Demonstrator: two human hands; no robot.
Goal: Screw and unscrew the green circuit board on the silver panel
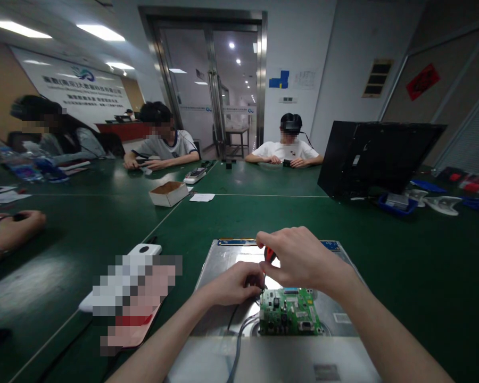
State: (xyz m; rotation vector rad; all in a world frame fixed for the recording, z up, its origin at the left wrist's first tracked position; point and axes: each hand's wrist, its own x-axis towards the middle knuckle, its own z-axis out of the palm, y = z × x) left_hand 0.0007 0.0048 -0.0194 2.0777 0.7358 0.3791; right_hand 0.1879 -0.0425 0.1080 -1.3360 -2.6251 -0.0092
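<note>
My right hand (299,260) is closed around the red and black handle of a screwdriver (269,255), held upright with its shaft pointing down. Its tip is near the upper left corner of a green circuit board (289,313). At that same corner the fingers of my left hand (241,281) are pinched together by the shaft; what they hold is hidden. The board lies on the silver metal back of a flat display panel (219,260), which has a narrow blue strip along its far edge. Grey cables (239,340) run from the board's left side.
Left of the panel lie a white device (146,250) and a pink phone-like item (143,319), partly blurred. Farther off are an open cardboard box (168,194) and a black monitor casing (379,159). Several people sit around the green table (263,213); a co-worker's hand (18,229) is at left.
</note>
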